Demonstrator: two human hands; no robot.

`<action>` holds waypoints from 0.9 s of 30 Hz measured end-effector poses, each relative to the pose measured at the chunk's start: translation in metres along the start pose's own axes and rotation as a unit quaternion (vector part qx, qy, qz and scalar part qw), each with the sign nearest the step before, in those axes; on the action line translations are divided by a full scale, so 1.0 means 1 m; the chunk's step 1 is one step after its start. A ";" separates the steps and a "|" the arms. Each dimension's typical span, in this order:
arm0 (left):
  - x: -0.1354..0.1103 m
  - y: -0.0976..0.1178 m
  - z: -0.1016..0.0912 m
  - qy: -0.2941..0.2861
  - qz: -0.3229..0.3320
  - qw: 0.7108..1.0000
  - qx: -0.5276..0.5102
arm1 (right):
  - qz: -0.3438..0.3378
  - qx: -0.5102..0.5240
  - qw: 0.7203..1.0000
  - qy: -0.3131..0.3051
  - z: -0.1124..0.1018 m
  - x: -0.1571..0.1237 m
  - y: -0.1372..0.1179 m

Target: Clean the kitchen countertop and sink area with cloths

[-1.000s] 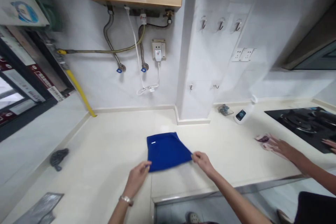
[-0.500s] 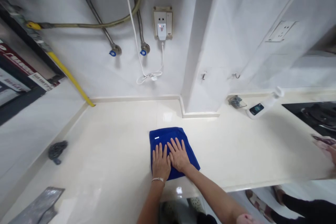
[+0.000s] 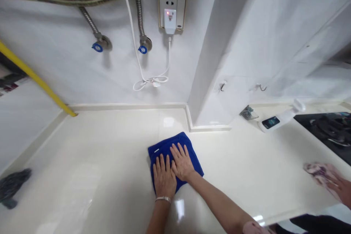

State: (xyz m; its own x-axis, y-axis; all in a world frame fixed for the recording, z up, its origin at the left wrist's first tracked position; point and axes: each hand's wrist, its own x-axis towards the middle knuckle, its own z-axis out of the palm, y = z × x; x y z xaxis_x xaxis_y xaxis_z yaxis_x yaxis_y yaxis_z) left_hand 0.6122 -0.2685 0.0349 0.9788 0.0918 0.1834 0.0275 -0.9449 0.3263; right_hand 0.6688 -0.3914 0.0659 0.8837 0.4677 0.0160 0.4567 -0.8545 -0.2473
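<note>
My left hand (image 3: 164,181) and right hand (image 3: 183,162) lie side by side, both open, palms pressed flat and fingers spread, gripping nothing. Under them is a folded royal-blue microfibre towel (image 3: 164,150), resting on the cream stone countertop (image 3: 95,153). The fold looks made: no loose flap shows, and the towel lies flat under my palms. Compared with half a second ago, it sits turned a little more askew, while my hands press just as they did. Off to the right, another person's hand (image 3: 341,190) rests on a pink patterned cloth (image 3: 319,173), near a black gas hob (image 3: 323,131).
</note>
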 end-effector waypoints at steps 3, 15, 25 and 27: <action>0.045 0.001 0.003 -0.005 0.016 1.000 0.015 | 0.071 -0.030 0.996 0.052 0.011 0.035 0.014; 0.204 0.004 0.029 -0.033 0.071 0.997 0.025 | 0.143 -0.024 0.976 0.160 0.025 0.170 0.082; 0.292 0.001 0.047 -0.059 0.089 0.994 0.001 | 0.196 0.035 0.959 0.199 0.016 0.243 0.107; 0.299 -0.001 0.047 -0.063 0.094 0.994 -0.004 | 0.206 0.041 0.952 0.222 0.019 0.248 0.108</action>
State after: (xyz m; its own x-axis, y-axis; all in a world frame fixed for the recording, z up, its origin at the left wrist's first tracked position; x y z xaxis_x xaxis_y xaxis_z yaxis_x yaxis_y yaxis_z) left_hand 0.9143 -0.2547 0.0461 0.9841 -0.1272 0.1242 -0.1598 -0.9388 0.3052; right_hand 0.9348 -0.3632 0.0251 0.9504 -0.0603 0.3051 0.0692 -0.9155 -0.3963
